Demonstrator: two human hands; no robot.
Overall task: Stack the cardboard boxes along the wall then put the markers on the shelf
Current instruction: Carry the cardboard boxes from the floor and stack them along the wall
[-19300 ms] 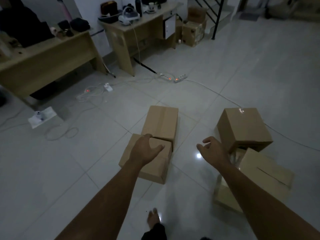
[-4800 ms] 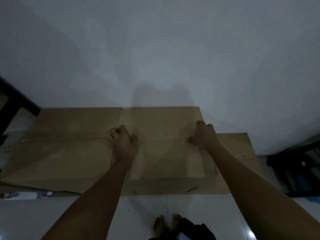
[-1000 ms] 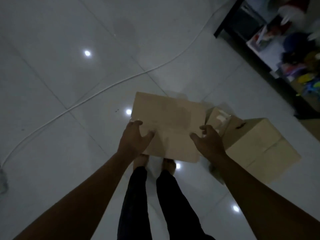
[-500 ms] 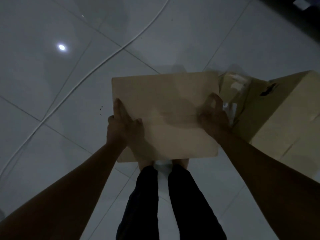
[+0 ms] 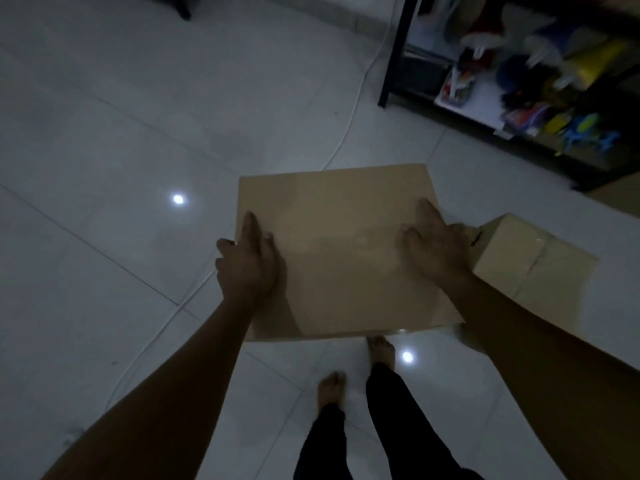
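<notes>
The left hand (image 5: 247, 263) and right hand (image 5: 433, 244) clamp a box (image 5: 341, 251) between them at mid-frame, palms pressed to its two sides with fingers laid flat along the top edges, holding it off the floor (image 5: 104, 133) above the person's bare feet (image 5: 381, 348). A second box (image 5: 533, 268) lies on the floor at the right, just beside and partly behind the carried one.

The grip looks to rely on side pressure alone, so the box could slide down if the squeeze eases, and it would land near the toes. The box also hides the ground ahead: a white cable (image 5: 349, 133) runs across the tiles above it, a likely snag for a foot. The shelf (image 5: 391, 64) stands in the upper right; in this dim light I cannot tell whether markers are among its clutter.
</notes>
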